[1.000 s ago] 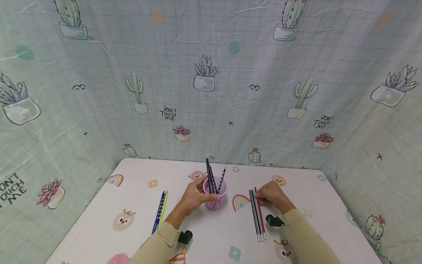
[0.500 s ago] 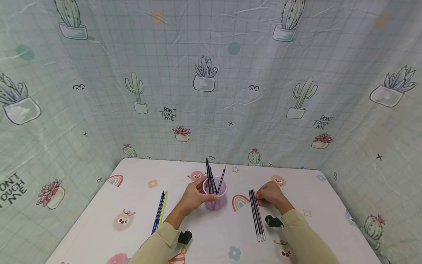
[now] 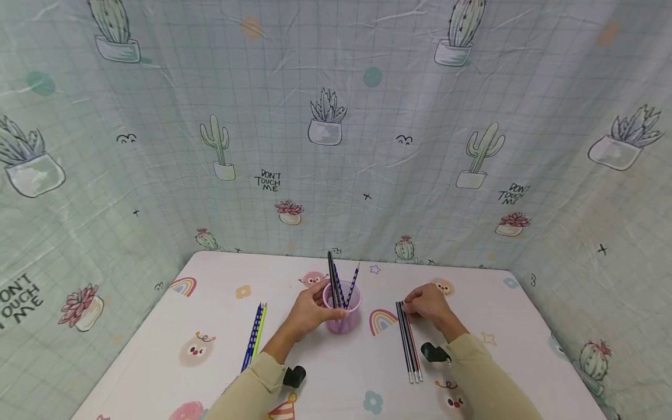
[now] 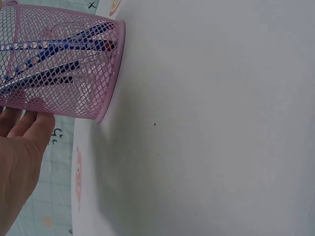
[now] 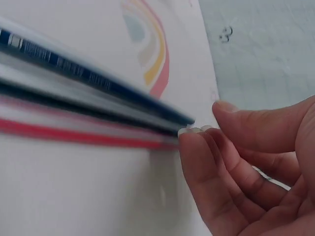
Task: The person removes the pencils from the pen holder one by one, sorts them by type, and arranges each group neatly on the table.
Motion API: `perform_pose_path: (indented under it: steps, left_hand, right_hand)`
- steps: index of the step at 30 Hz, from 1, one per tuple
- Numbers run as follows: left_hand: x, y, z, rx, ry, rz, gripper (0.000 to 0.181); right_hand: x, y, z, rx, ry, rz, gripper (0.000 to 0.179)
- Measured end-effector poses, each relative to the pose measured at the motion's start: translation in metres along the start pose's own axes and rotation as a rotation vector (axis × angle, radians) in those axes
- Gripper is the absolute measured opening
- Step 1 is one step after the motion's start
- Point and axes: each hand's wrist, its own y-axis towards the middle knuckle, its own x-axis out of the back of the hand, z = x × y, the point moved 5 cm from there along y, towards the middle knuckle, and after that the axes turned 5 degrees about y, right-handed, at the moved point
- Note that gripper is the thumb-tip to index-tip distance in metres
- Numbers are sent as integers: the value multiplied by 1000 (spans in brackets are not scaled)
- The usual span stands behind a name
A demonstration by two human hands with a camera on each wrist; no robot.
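from my end, i have the left hand [image 3: 308, 315] around the pink mesh cup [image 3: 352, 324], thumb across the near side and fingers on the far side, so that grip is holding the cup. the cup stands on the tabletop [image 3: 210, 291] between the two arms. through its mesh i can make out two black pencils [image 3: 332, 274] leaning together, and two blue dotted pencils [image 3: 353, 286] crossing

my right hand [image 3: 429, 304] is at the far ends of a row: two dark pencils [image 5: 74, 67] with a red pencil [image 5: 74, 134] beside them, on the side nearer that hand. in the right wrist view, this grip is spread, thumb apart from bent fingers, pinching nothing; the fingertips are at the pencil ends, though i cannot tell whether they touch

to the left of my left arm, another blue dotted pencil [image 3: 251, 338] lies next to a yellow-green pencil [image 3: 259, 332]. a cactus-print cloth [image 3: 325, 192] hangs behind the tabletop
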Motion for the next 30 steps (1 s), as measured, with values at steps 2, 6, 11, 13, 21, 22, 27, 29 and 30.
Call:
perform_pose_path:
  steps: [2,6,11,13,21,22,27,29,30]
  left_hand:
    - [0,0,1,-4,-5,0,97]
    - [0,1,2,-14,-17,8,95]
    - [0,2,2,-26,-9,6,94]
    - [-1,1,1,-22,-4,6,94]
    - [1,0,1,-19,18,-2,91]
    - [1,0,1,-28,24,1,90]
    - [0,-1,1,-41,16,9,85]
    - [0,0,0,-45,9,2,84]
    - [0,-1,0,-48,7,-2,84]
  right_hand:
    - [-5,-2,8,28,38,19,15]
    - [-17,-6,24,107,74,69,27]
    - [-36,-8,41,195,63,105,39]
    - [-46,-10,46,219,67,134,43]
    - [-80,-18,60,374,139,246,59]
    - [-83,-19,60,378,155,259,62]
    - [-102,-25,64,400,209,279,79]
    - [-109,-25,64,409,205,255,84]
    - [-112,-24,64,412,196,237,85]
